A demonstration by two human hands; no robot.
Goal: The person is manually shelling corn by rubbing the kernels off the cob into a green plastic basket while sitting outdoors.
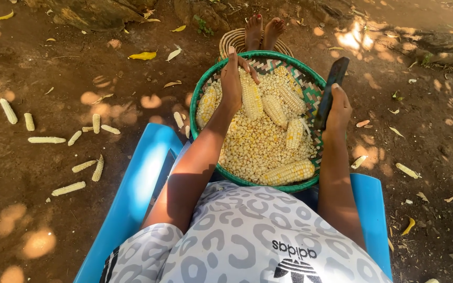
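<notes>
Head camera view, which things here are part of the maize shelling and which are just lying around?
In use:
left hand on a maize cob
right hand holding a dark flat object
green-rimmed basket of loose kernels
unshelled cobs

Lying about:
bare cobs on the dirt
fallen leaves
blue chair
woven mat

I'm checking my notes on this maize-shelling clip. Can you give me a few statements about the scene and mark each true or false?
1. The left hand holds a maize cob over the basket. True.
2. The right hand is empty. False: it holds a dark phone.
3. The basket holds loose kernels and whole cobs. True.
4. The bare cobs lie on a table. False: they lie on the dirt ground.
5. The chair is blue. True.
</notes>
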